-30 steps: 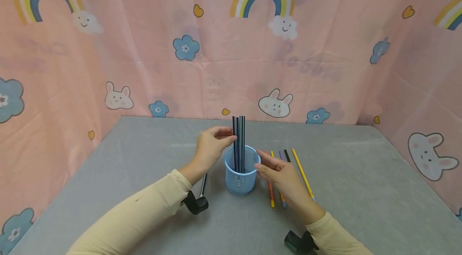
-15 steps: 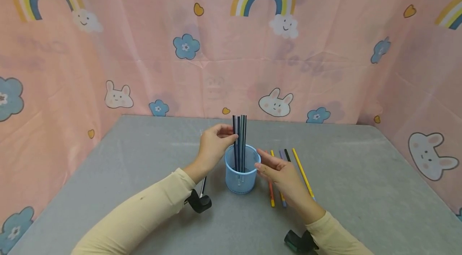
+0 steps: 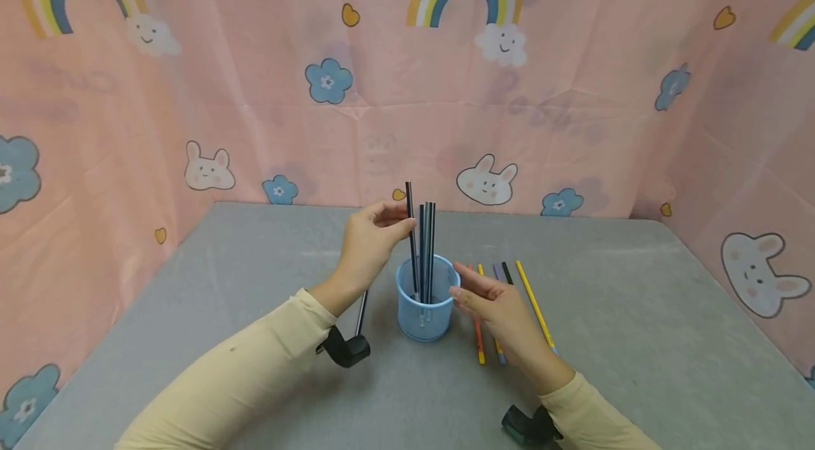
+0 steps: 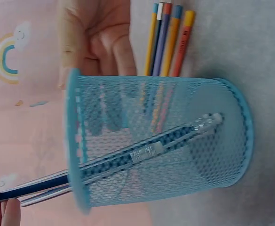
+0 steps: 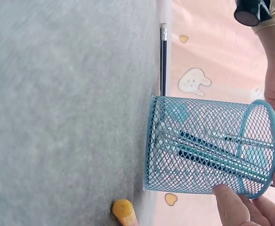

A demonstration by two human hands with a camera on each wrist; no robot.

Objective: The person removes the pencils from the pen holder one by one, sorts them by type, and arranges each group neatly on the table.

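Note:
In the head view my left hand [image 3: 369, 241] pinches one dark striped pencil [image 3: 412, 248] between thumb and fingers. This pencil leans a little left and stands higher than the rest, its lower end still inside the blue mesh pencil cup [image 3: 424, 326]. Several other dark pencils [image 3: 428, 245] stand upright in the cup. A silver ferrule [image 4: 146, 151] shows through the mesh in the left wrist view. My right hand [image 3: 503, 312] holds the cup at its right side, fingers and thumb at the rim [image 5: 272, 141].
To the right of the cup lie several coloured pencils, among them a red one [image 3: 479, 340] and a yellow one [image 3: 535, 301]. A dark pencil [image 3: 361, 315] lies left of the cup, partly behind the left wrist. A pink printed cloth [image 3: 382, 110] hangs behind the grey table [image 3: 637, 337].
My left hand has drawn one dark pencil upward and slightly left, apart from the bundle in the cup. The right hand and the cup have stayed in place.

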